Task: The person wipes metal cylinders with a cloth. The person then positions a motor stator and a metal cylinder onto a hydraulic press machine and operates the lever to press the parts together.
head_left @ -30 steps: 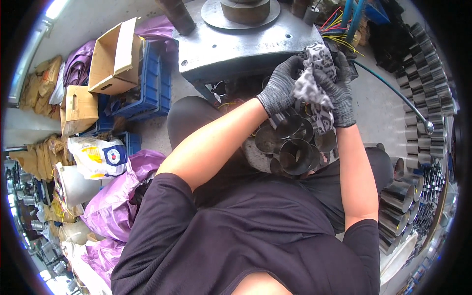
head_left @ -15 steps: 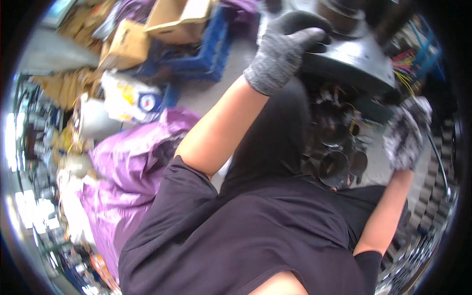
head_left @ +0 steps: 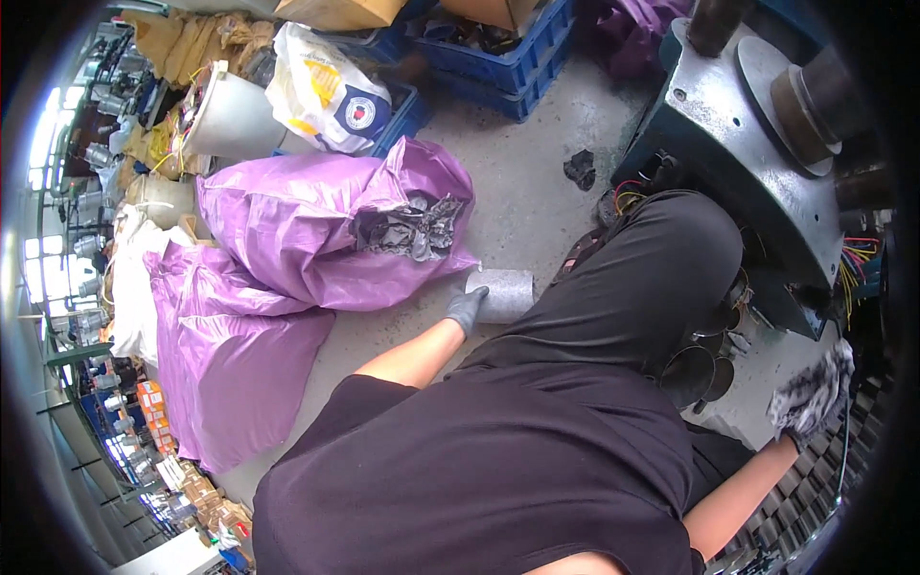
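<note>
My left hand [head_left: 467,311], in a grey work glove, is closed around the near-left end of a grey cylinder [head_left: 508,295] low over the concrete floor, beside my leg. The thumb lies on the cylinder's edge; the other fingers are mostly hidden. Off to the right, my right hand [head_left: 792,433] grips a fuzzy black-and-white rag [head_left: 815,391], which covers most of its fingers. In front of me to the right stands a heavy machine with a curved metal plate [head_left: 733,125] and thick round posts. Several dark metal rings [head_left: 688,372] lie under it.
Purple sacks [head_left: 287,216] sit at my left, one with crumpled dark sheeting at its mouth. Blue crates [head_left: 508,62], a white bucket [head_left: 233,120] and a white plastic bag [head_left: 321,91] stand beyond. Coloured wires [head_left: 856,268] hang by the machine. A dark scrap [head_left: 580,170] lies on the floor.
My left hand has come down and left from the machine's plate to the grey cylinder. The view has swung, showing more of the floor and sacks. The right hand still has the rag.
</note>
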The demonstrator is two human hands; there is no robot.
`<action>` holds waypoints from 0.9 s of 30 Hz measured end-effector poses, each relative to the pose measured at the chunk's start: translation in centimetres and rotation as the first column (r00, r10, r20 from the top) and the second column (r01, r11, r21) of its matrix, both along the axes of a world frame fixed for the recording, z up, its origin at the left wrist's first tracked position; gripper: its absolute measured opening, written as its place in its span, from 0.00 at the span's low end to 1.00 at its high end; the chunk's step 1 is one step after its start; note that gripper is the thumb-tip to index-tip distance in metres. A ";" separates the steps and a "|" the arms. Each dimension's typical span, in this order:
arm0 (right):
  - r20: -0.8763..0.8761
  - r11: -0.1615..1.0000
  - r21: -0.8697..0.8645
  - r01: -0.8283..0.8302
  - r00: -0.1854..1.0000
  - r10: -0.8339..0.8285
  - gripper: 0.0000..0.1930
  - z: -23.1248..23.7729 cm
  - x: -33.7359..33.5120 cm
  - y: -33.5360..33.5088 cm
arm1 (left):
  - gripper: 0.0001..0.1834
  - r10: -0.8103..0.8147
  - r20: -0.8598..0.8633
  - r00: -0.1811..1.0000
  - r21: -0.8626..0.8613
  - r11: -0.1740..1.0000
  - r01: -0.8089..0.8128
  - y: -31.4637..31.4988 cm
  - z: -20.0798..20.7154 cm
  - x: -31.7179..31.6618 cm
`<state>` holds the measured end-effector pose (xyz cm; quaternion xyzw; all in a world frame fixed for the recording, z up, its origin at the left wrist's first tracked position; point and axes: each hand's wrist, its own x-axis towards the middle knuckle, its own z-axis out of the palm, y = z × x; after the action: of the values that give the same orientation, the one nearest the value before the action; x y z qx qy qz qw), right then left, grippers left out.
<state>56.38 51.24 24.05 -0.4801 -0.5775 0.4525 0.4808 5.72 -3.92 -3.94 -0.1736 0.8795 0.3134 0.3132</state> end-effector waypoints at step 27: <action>0.062 0.927 0.374 -0.004 0.998 -0.021 0.34 4.5 -6.2 -5.2 | 0.34 -0.360 -0.801 0.478 0.597 -0.427 0.679 41.7 40.8 3.9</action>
<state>50.20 46.06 28.55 -0.3968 -0.6663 0.3163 0.5464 9.58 37.81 36.90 0.5972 0.3685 0.6287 0.3351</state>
